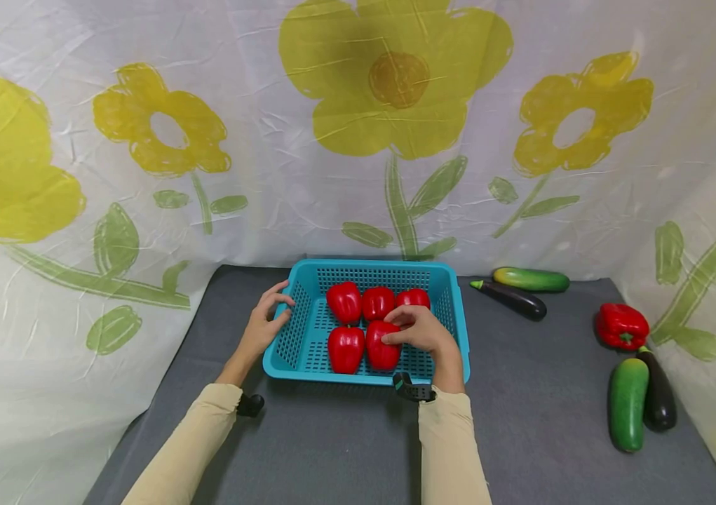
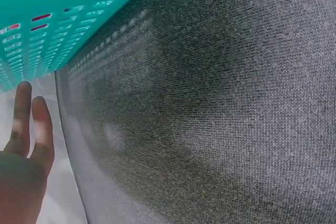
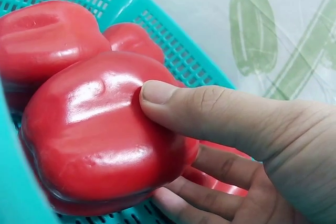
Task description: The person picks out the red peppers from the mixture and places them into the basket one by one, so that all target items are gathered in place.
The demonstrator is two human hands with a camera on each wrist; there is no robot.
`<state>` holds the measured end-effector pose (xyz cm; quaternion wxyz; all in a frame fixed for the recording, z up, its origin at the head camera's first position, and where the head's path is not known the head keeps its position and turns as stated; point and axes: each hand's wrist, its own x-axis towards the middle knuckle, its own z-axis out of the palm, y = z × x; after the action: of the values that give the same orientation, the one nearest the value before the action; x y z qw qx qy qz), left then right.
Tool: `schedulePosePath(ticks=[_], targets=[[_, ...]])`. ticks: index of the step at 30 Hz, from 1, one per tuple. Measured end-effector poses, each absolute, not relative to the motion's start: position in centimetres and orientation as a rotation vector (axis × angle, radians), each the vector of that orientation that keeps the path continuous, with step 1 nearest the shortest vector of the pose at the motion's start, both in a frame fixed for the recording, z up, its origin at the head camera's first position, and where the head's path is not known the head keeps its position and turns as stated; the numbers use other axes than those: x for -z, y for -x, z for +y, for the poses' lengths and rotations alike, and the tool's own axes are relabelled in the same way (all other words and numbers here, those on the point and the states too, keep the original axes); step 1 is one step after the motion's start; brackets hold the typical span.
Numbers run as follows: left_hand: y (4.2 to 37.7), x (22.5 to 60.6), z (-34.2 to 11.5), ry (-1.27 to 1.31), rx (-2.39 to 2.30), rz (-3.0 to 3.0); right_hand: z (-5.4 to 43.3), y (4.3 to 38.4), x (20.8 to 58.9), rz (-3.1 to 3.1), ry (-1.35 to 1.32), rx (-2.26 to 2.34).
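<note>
A blue perforated plastic basket (image 1: 339, 379) holds several red bell peppers (image 1: 343, 301) in two rows. My right hand (image 1: 419, 328) reaches over its front rim and grips the front-right bell pepper (image 1: 383, 354). In the right wrist view, the thumb lies on top of that bell pepper (image 3: 100, 135) and the fingers of the right hand (image 3: 236, 129) curl beneath its side. At the basket's left end is my left hand (image 1: 263, 324), fingers extended by the rim. The left wrist view shows two straight fingers of the left hand (image 2: 26, 166) beside the slotted wall (image 2: 47, 40).
Right of the basket, an eggplant (image 1: 512, 300) lies beside a green cucumber-like vegetable (image 1: 531, 279). Farther right are another red bell pepper (image 1: 621, 327), a second green vegetable (image 1: 627, 407) and a second eggplant (image 1: 659, 393). A flower-printed curtain (image 1: 257, 210) stands behind the grey cloth (image 1: 326, 449).
</note>
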<state>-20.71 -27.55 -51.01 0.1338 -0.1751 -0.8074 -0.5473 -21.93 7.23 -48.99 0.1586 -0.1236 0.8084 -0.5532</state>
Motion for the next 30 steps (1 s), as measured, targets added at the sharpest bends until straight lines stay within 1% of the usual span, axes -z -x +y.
schedulePosePath(ticks=[3,5,22,30], targets=[[19.9,49.6,-27.1,0.525,1.591,-2.343,7.2,21.9,49.0,2.313,0.359,1.574],[19.8,49.3,-26.9,0.529,1.595,-2.345,7.1,21.8,49.0,2.309,0.352,1.570],[19.8,49.3,-27.0,0.517,1.597,-2.357,6.7,21.8,49.3,2.288,0.322,1.560],[19.6,49.0,-26.9,0.492,1.587,-2.379,6.9,21.5,48.5,2.244,0.347,1.537]])
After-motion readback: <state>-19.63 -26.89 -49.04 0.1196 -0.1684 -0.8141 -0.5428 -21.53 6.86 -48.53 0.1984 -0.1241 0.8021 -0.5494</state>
